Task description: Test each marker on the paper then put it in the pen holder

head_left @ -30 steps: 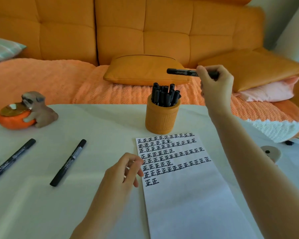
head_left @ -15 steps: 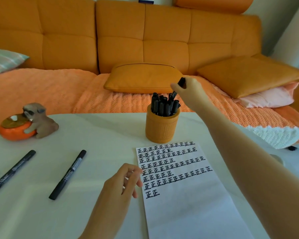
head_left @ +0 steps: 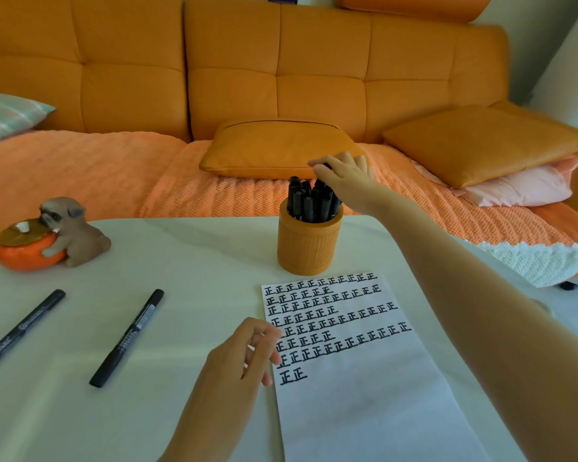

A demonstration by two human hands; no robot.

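Well out to the left of the left hand (head_left: pixel 244 355), two loose markers (head_left: pixel 22 330) (head_left: pixel 127 338) lie flat on the table (head_left: pixel 181 248), each slanting away toward the right. I judge they are untested and parked within that hand's reach. A dark end, perhaps a third, shows at the frame's left edge. Beyond them sits a dog figurine (head_left: pixel 70 231) hugging an orange dish.

The left hand is relaxed, its fingers loosely curled around nothing and its fingertips touching the left edge of the paper (head_left: pixel 364 395). To my eye it is steadying the sheet for writing. The paper runs off to the right of that hand. Rows of black test characters fill its far half and the near half is blank, so there is room for more tests.

Just past the sheet's far edge stands the pen holder (head_left: pixel 309 248), directly under the right hand (head_left: pixel 347 178) and packed with upright stored markers (head_left: pixel 301 201). That hand reaches over the rim, thumb and fingers pinching the top end of a marker (head_left: pixel 327 167) whose lower part is hidden among the others. From my seat it looks not yet let go. I read this as the drop-in step, with the loose ones on the left to follow.

The table is pale and smooth, with a rounded far edge. Behind it an orange sofa (head_left: pixel 231 71) spans the room under a knitted orange throw (head_left: pixel 97 175). One cushion (head_left: pixel 274 148) lies right behind the right hand, and more are stacked further right.
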